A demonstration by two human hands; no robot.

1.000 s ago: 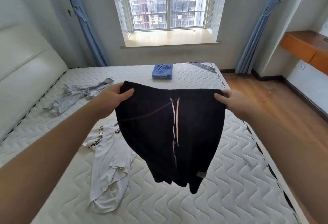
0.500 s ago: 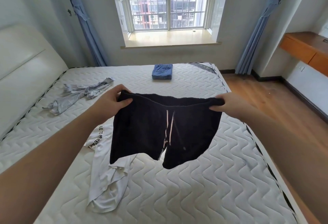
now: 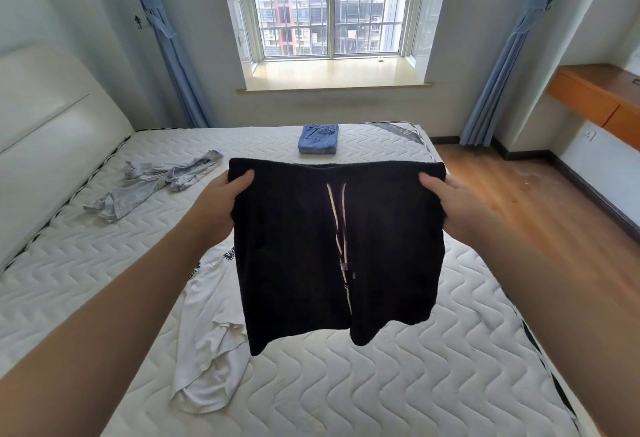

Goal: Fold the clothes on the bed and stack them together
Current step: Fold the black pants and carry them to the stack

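Note:
Black shorts [image 3: 294, 256] with pale drawstrings hang in the air above the bed [image 3: 381, 384], spread flat by the waistband. My left hand [image 3: 221, 208] grips the waistband's left corner and my right hand [image 3: 453, 204] grips its right corner. Under the shorts, a white T-shirt [image 3: 211, 343] with dark lettering lies crumpled on the mattress. A grey garment [image 3: 156, 187] lies rumpled at the left, near the headboard. Folded blue jeans [image 3: 318, 138] sit at the far edge of the bed.
A white padded headboard [image 3: 52, 118] runs along the left. The window sill [image 3: 332, 73] and blue curtains [image 3: 502, 66] lie beyond the bed. Wooden floor [image 3: 536, 201] and an orange wall shelf [image 3: 595, 93] are on the right.
The shorts swung from a slanted, bunched hang to hanging straight and spread out. Both hands rose slightly and stayed on the waistband corners.

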